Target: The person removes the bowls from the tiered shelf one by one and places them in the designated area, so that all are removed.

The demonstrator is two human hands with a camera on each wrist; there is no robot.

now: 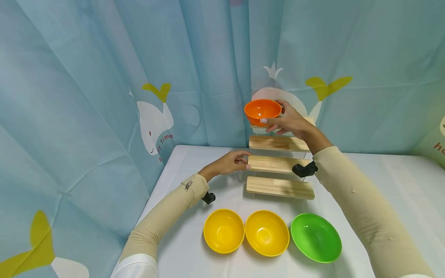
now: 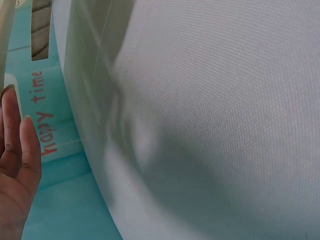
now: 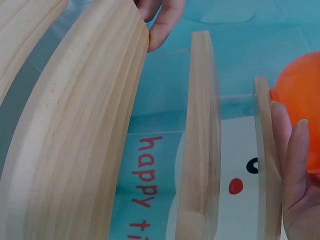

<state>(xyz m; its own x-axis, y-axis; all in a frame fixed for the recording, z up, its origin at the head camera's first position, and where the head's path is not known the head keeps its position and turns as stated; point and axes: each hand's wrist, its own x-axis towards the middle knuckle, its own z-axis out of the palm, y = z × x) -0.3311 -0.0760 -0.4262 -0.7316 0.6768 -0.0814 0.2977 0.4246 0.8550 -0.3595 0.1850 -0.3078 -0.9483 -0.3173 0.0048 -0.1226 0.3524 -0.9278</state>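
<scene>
An orange bowl point(image 1: 262, 112) is upright at the left end of the top step of a wooden tiered rack point(image 1: 279, 143). My right hand point(image 1: 290, 120) grips its right side, thumb toward the front and fingers behind. The right wrist view shows the bowl point(image 3: 306, 100) by the top plank, with part of the hand point(image 3: 298, 185) beside it. My left hand point(image 1: 231, 162) pinches the left end of the plank second from the bottom point(image 1: 271, 164). Its fingers point(image 3: 165, 22) are at that plank's end in the right wrist view.
In front of the rack, two yellow bowls point(image 1: 224, 231) and a green bowl point(image 1: 315, 237) stand in a row on the white table point(image 1: 180, 247). A blue printed curtain point(image 1: 215, 77) hangs close behind the rack and along the left side.
</scene>
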